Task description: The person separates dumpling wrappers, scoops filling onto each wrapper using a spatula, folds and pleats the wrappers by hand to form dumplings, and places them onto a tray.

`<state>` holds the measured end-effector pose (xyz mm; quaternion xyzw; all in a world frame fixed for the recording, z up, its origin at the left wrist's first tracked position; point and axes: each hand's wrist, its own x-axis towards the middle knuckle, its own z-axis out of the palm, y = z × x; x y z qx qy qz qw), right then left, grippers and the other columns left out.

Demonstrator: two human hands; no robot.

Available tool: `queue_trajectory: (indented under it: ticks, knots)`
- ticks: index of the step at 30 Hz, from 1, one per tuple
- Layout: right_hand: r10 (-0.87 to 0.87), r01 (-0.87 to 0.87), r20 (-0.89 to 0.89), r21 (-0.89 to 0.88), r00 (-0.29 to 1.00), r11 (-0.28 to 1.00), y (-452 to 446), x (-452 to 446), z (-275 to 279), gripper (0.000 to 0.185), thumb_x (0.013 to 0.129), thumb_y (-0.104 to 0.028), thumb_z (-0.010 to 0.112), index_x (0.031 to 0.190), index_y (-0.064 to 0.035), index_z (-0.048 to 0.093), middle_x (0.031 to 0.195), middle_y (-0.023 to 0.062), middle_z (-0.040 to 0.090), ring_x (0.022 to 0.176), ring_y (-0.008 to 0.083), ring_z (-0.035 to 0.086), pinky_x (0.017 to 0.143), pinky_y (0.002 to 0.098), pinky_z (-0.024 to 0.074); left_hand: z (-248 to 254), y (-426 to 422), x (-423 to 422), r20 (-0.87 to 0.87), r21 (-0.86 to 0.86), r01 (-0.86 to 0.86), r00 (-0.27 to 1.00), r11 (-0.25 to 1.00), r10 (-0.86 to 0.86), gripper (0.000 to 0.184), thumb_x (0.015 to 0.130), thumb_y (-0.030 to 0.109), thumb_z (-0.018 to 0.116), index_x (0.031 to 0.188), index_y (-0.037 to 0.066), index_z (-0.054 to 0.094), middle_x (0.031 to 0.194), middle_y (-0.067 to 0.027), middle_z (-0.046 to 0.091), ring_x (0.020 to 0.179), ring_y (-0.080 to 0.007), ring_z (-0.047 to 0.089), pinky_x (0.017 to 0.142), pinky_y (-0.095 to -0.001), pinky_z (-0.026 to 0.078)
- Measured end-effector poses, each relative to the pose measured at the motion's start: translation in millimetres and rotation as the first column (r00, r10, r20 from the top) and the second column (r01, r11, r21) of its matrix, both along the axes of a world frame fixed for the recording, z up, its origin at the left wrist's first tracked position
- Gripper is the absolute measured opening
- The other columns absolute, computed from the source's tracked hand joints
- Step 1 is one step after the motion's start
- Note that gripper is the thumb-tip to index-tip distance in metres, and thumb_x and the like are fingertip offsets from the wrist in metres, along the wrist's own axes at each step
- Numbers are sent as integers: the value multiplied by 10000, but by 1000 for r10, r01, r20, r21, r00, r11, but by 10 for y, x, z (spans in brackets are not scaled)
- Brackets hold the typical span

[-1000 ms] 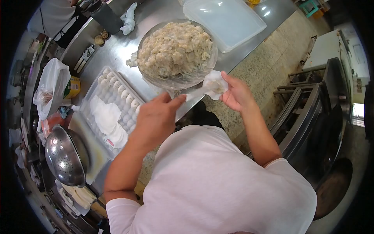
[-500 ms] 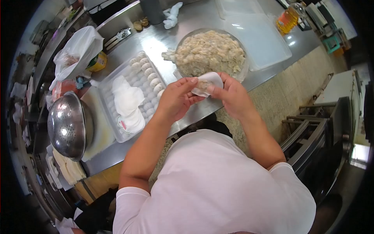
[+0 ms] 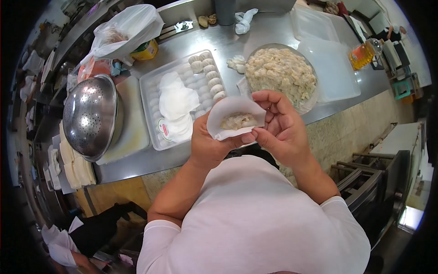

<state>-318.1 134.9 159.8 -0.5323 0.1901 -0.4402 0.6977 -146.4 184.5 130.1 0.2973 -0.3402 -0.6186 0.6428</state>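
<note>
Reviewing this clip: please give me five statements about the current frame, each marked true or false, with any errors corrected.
1. The left hand holds a wrapper, with the right hand at its edge. True.
2. That wrapper is folded shut over its filling. False: it lies open and the filling shows.
3. The perforated metal colander is left of the plastic tray in the view. True.
4. The bottle of amber liquid stands between the tray and the heap of filling. False: it is to the right of the heap.
5. Pleated dumplings line the tray's right side. True.
</note>
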Motion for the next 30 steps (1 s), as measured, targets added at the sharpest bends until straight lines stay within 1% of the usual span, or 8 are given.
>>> queue_trajectory:
  ticks: [4,10,16,19,21,22,27,30]
  knots:
    - [49,-48,-16,28,999,998,38,95,14,590,925,13,701,1420,13,379,1300,142,510,1153,160,599,1011,304,499,32,33,88,171,-213,-172,963,962,210,387,793,-11,855,1144,-20,694,1087,-30,654,1022,-149,668,903,-287,575]
    - [6,-6,-2,-2,1000,1000,131,233,-76,490,928,37,699,1349,23,450,1186,101,575,1050,120,622,894,268,532,38,164,196,84,-113,-255,961,960,265,358,818,35,850,1136,-23,698,1074,-21,648,977,-139,659,858,-274,562]
    - [-257,132,-268,-410,928,902,157,301,-101,312,924,36,707,1213,12,594,991,50,633,796,60,592,655,198,453,-3,205,340,128,-133,-228,961,965,245,351,826,77,856,1136,-15,719,1065,-14,643,976,-126,636,861,-267,524]
    - [-270,184,-188,-377,944,908,214,446,-13,196,917,23,716,1106,-14,680,929,39,635,747,68,582,647,203,446,25,244,464,290,-202,-191,925,961,245,359,810,99,872,1124,-1,728,1079,-22,629,960,-123,618,843,-257,509]
    - [-144,145,-25,78,989,986,281,546,116,115,914,25,710,1012,-35,723,950,50,633,738,64,567,626,204,431,74,255,532,318,-253,-187,911,949,264,361,794,103,883,1109,9,734,1092,-32,621,955,-123,611,835,-255,507]
    - [-142,144,-28,79,989,986,273,532,107,115,914,25,710,1012,-35,723,950,50,633,738,64,567,626,204,431,82,258,567,348,-306,-176,894,936,282,363,779,108,894,1095,18,740,1104,-42,613,950,-123,603,826,-253,504]
    - [-252,83,-282,-498,926,863,233,557,154,146,900,14,721,1037,-32,707,970,49,638,831,123,569,690,260,457,63,288,750,416,-415,-158,843,896,341,393,745,103,916,1083,29,729,1121,-64,609,965,-124,603,823,-261,508]
    - [-249,116,-301,-398,921,910,347,662,278,146,885,8,731,1024,-29,707,973,54,636,830,160,560,724,285,455,121,327,804,410,-407,-124,861,905,302,405,735,91,919,1080,30,715,1110,-71,619,971,-126,608,816,-266,511]
